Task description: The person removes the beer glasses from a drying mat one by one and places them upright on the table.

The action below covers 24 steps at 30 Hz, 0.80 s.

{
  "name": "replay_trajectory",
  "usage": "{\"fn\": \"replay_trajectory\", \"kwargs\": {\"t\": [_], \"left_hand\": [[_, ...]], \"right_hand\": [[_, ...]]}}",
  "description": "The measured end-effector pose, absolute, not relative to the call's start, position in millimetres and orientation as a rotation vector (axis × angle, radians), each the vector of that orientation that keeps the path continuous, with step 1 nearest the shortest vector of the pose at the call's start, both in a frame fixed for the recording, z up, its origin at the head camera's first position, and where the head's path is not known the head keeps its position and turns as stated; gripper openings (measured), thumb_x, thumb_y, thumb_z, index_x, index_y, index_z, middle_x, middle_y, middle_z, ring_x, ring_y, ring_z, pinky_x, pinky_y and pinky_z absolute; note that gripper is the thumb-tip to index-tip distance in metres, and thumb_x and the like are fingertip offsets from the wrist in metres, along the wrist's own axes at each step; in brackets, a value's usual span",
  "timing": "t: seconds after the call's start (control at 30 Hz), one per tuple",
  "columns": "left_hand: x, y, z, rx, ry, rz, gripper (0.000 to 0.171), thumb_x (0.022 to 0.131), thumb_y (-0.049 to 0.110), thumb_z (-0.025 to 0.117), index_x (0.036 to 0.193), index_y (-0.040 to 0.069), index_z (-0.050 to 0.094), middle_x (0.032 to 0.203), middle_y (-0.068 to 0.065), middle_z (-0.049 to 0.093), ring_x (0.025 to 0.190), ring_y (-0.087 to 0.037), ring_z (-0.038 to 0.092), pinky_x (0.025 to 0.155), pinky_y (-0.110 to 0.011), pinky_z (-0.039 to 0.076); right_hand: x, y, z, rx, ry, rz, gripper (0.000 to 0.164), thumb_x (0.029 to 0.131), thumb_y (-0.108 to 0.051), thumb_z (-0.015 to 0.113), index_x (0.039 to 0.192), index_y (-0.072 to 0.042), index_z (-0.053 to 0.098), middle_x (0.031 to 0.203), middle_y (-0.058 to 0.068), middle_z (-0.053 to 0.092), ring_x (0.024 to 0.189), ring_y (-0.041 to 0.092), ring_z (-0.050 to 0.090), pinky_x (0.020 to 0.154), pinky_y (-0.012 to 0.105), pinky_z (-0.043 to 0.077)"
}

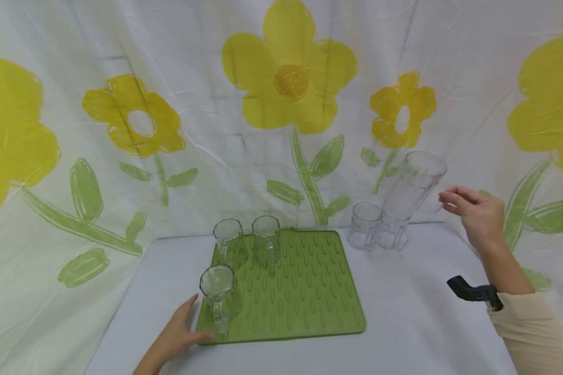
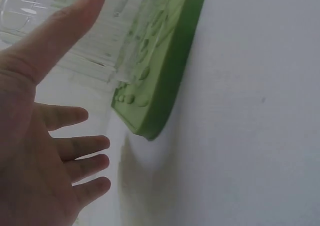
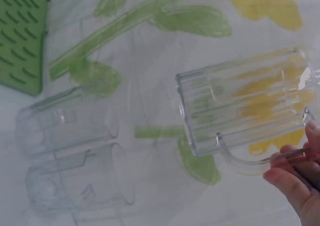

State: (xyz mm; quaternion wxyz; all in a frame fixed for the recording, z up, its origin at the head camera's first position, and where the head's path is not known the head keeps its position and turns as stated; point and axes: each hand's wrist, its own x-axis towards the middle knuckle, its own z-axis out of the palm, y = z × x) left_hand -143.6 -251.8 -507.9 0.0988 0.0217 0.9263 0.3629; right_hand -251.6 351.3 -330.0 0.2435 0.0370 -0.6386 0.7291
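My right hand (image 1: 474,211) pinches the handle of a clear glass mug (image 3: 245,105) with thumb and fingers. That mug is raised and tilted, above two clear mugs (image 1: 366,225) standing at the table's back right. At the left, my left hand (image 1: 180,330) is spread with straight fingers beside the front mug (image 1: 219,289) on the green drying mat (image 1: 300,291). In the left wrist view the thumb (image 2: 65,33) passes in front of this mug; whether it touches I cannot tell. Nothing is gripped there.
Two more glass mugs (image 1: 266,240) stand upright at the mat's back left corner. The mat lies on a white-covered table (image 1: 403,312). Behind it hangs a white curtain (image 1: 206,172) printed with yellow flowers.
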Motion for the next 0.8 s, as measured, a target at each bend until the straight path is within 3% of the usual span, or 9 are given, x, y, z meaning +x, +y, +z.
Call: {"fn": "replay_trajectory", "kwargs": {"t": [0.33,0.8], "left_hand": [[-142.3,-248.5,-516.0,0.093,2.833,0.943,0.113,0.068,0.04,0.087,0.143,-0.018,0.026,0.145,-0.042,0.033,0.136,-0.057,0.031,0.113,-0.064,0.03],[-140.2,-245.1,-519.4,0.117,2.885,0.882,0.11,0.062,0.04,0.089,0.142,-0.013,0.036,0.145,-0.032,0.042,0.137,-0.058,0.027,0.109,-0.069,0.03]], "right_hand": [[-257.5,371.1,-318.3,0.005,-1.63,2.062,0.016,0.081,0.008,0.071,0.078,-0.007,0.075,0.069,-0.002,0.074,0.064,0.007,0.072,0.059,0.019,0.059],[-262.3,394.8,-333.7,-0.27,-1.59,2.084,0.018,0.081,0.006,0.072,0.072,-0.01,0.073,0.063,-0.004,0.071,0.057,0.005,0.069,0.054,0.018,0.058]]}}
